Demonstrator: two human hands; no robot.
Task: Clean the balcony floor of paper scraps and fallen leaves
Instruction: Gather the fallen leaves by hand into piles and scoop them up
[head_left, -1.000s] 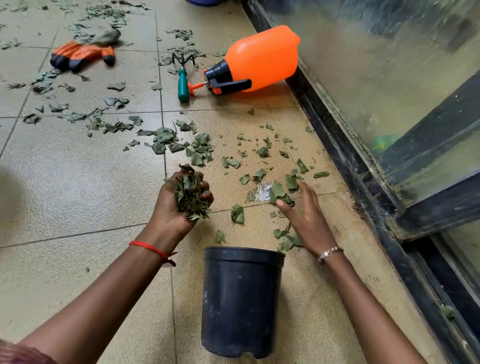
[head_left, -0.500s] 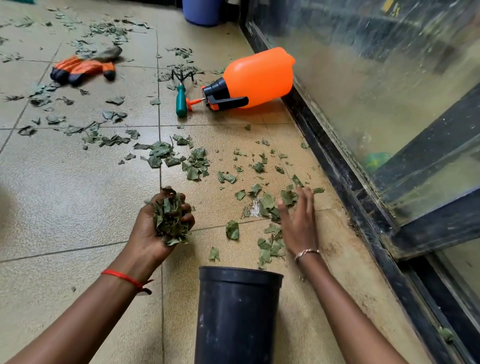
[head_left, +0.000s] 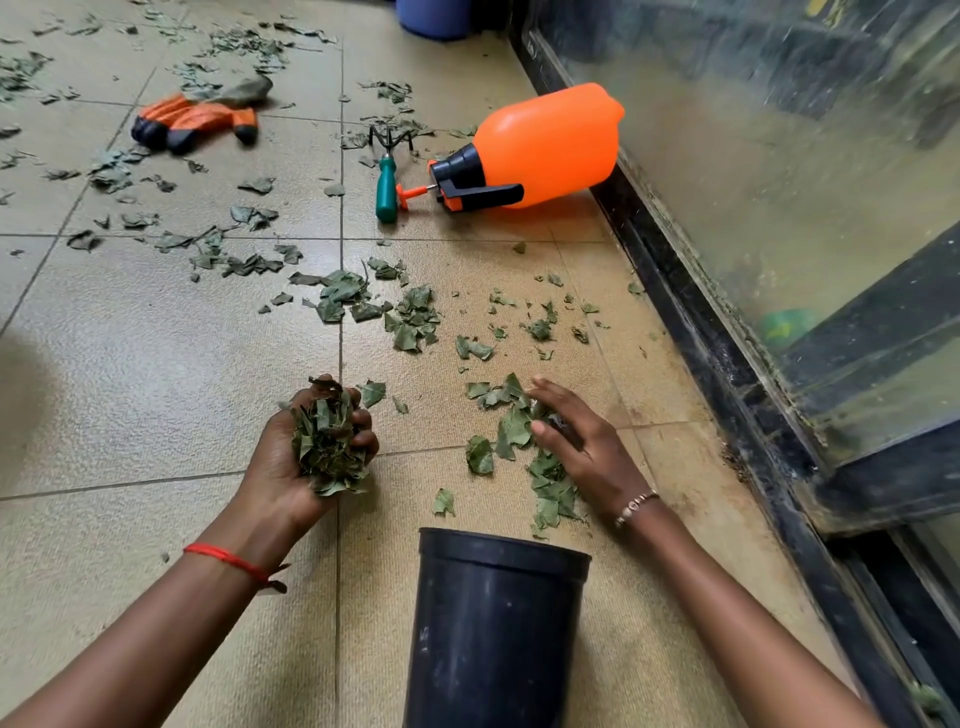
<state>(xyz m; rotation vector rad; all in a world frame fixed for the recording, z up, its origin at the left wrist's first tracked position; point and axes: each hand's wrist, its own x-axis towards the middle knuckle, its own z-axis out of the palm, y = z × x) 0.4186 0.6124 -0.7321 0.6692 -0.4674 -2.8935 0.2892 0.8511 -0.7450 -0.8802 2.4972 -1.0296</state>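
My left hand (head_left: 291, 457) is turned palm up and grips a thick bunch of green leaf pieces (head_left: 327, 441) just above the tiled floor. My right hand (head_left: 582, 447) lies palm down, fingers spread flat, on a small heap of leaves (head_left: 519, 431) to the right. A black plastic pot (head_left: 493, 623) stands close to me between my forearms, its inside hidden from this angle. Many more torn leaves (head_left: 410, 317) are scattered over the beige tiles farther out.
An orange spray bottle (head_left: 545, 145) lies on its side by the glass door frame (head_left: 727, 364). A green-handled hand rake (head_left: 387, 182) lies beside it. Orange and black gloves (head_left: 192, 119) lie at far left. A blue container (head_left: 434, 18) stands at the top edge.
My right hand has dragged leaves across the floor toward me and the pot, gathering them into a heap. My left hand keeps hold of its bunch and has shifted slightly left.
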